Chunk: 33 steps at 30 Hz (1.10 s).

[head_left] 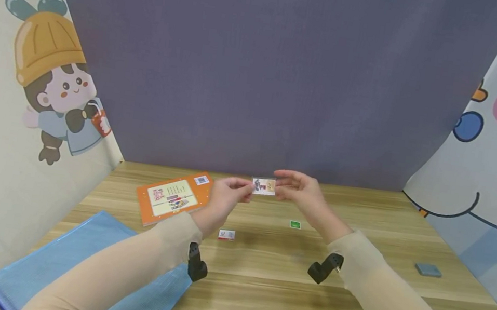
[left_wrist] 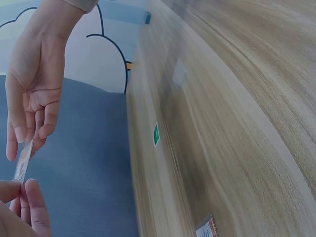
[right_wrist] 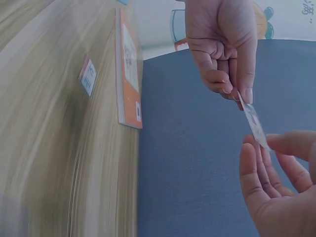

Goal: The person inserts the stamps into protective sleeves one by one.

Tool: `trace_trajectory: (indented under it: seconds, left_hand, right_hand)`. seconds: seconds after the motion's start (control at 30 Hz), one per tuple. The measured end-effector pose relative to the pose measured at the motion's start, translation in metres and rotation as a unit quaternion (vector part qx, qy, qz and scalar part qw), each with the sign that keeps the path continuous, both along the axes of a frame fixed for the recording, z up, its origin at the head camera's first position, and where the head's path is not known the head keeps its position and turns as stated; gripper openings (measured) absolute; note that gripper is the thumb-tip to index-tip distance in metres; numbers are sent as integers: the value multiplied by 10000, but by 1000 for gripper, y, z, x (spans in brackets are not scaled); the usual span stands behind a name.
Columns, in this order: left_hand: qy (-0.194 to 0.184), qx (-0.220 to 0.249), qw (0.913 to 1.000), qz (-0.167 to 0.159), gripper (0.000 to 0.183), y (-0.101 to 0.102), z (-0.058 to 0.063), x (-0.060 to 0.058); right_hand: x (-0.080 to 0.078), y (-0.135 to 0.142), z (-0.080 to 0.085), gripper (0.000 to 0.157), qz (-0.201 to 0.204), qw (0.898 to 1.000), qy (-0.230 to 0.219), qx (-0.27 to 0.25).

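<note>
A small flat picture card (head_left: pixel 263 186) with clear edges is raised above the far part of the table, between my two hands. My left hand (head_left: pixel 223 198) pinches its left end between thumb and fingers. At the opposite end, my right hand (head_left: pixel 303 198) pinches it too, with the upper fingers loosely extended. From the right wrist view the card (right_wrist: pixel 255 123) appears nearly edge-on, tilted between both sets of fingertips. Below the hands, a small white and red card (head_left: pixel 226 235) and a small green square piece (head_left: pixel 295 224) lie on the wooden table (head_left: pixel 257 303).
An orange book (head_left: pixel 148 199) lies at the back left. In front of it a blue mesh zip bag (head_left: pixel 60 261) reaches under my left forearm. A grey-blue rectangular piece (head_left: pixel 428 270) lies at the right. A dark fabric wall (head_left: pixel 268 74) closes off the back.
</note>
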<state>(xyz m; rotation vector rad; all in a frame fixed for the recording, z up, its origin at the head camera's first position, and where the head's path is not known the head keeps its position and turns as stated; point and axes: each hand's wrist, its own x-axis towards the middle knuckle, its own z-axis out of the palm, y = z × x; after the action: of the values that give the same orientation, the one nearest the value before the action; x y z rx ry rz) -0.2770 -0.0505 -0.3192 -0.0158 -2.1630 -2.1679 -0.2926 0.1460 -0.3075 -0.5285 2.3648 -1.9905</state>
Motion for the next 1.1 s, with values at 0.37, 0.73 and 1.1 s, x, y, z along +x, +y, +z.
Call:
trace_trajectory:
  seconds: [0.37, 0.73, 1.1]
  left_hand:
    - [-277, 167, 9990, -300, 22, 0, -5, -2]
    - [-66, -579, 9965, -593, 50, -2, -13, -1]
    - [-305, -1020, 9897, -958, 51, -7, -22, 1]
  right_hand:
    - [1, -2, -8, 37, -150, 9997, -102, 184]
    - [0, -2, -19, 36, -220, 9977, -635, 92]
    - [-2, -1, -33, 37, -150, 9946, -1007, 206]
